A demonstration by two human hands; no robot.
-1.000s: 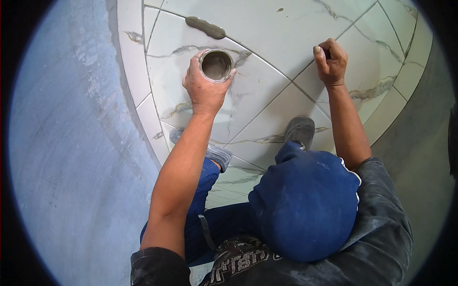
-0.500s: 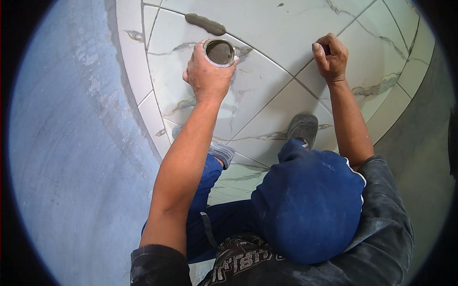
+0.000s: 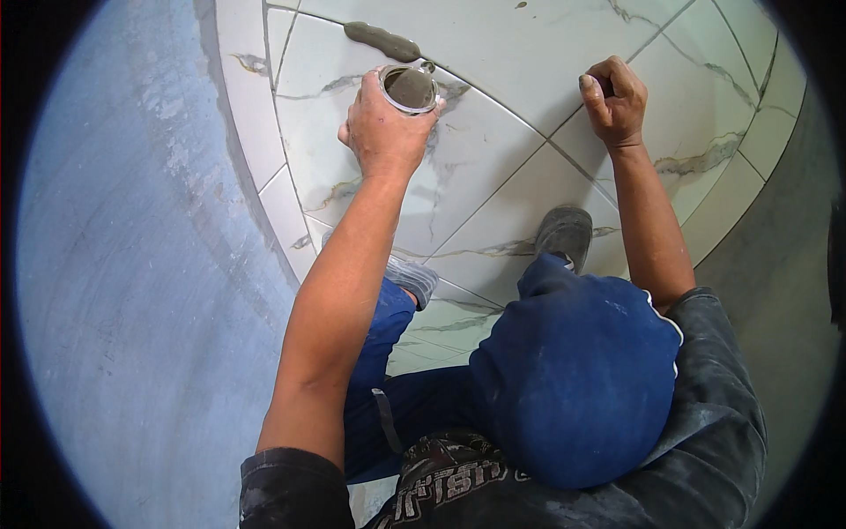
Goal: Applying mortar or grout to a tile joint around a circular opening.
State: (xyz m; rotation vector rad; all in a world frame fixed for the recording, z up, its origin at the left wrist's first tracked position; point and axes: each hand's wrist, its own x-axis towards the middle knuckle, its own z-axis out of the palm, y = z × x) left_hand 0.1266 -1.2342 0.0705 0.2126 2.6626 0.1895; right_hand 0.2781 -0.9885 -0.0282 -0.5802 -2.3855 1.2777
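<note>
My left hand point(image 3: 385, 139) is wrapped round a small clear cup point(image 3: 435, 99) of wet grey grout point(image 3: 409, 88). The cup leans away from me, and a small blob of grout point(image 3: 428, 67) shows on the tile at its far rim. Just beyond lies a thick strip of poured grout point(image 3: 382, 40), along a joint between the white marbled tiles point(image 3: 493, 212). To the right, my right hand point(image 3: 614, 104) is closed in a loose fist against the tile, thumb smudged grey, with nothing seen between the fingers.
A blue wall point(image 3: 132, 229) rises on the left, edged by a pale tile skirting point(image 3: 251, 106). On the right a similar skirting point(image 3: 724, 212) meets a grey wall point(image 3: 775, 264). My knee in blue trousers point(image 3: 573, 379) and a dark shoe point(image 3: 564, 234) are below the hands.
The cup has tipped further forward in my left hand, and a small blob of grout has appeared at its far rim. My right hand has stayed in place.
</note>
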